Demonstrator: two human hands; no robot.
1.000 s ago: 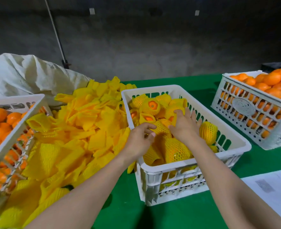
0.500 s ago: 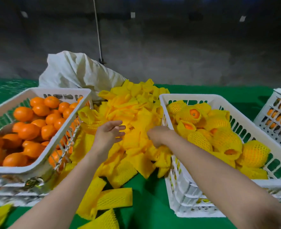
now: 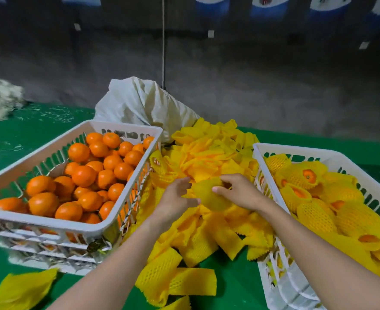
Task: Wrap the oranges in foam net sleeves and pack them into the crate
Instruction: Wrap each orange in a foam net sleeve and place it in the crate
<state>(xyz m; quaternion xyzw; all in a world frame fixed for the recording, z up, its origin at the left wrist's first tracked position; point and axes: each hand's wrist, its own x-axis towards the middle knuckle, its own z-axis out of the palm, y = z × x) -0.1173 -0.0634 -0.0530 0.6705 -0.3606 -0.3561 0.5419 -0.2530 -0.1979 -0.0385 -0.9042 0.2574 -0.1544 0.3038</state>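
Green worktop (image 3: 231, 289) carries a left crate (image 3: 50, 223) of bare oranges (image 3: 84, 175), a right crate (image 3: 259, 151) of wrapped oranges (image 3: 314, 218), and a sleeve pile (image 3: 207, 153) between them. Over the pile, left hand (image 3: 175, 199) and right hand (image 3: 240, 193) pinch one sleeve (image 3: 209, 196), its long axis roughly crosswise.

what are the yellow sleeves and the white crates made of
Yellow sleeves: soft foam netting, matte, judging by the open mesh and floppy, creased lie. White crate holding bare oranges: probably rigid moulded plastic, slightly glossy, with slotted walls and a smooth rim.
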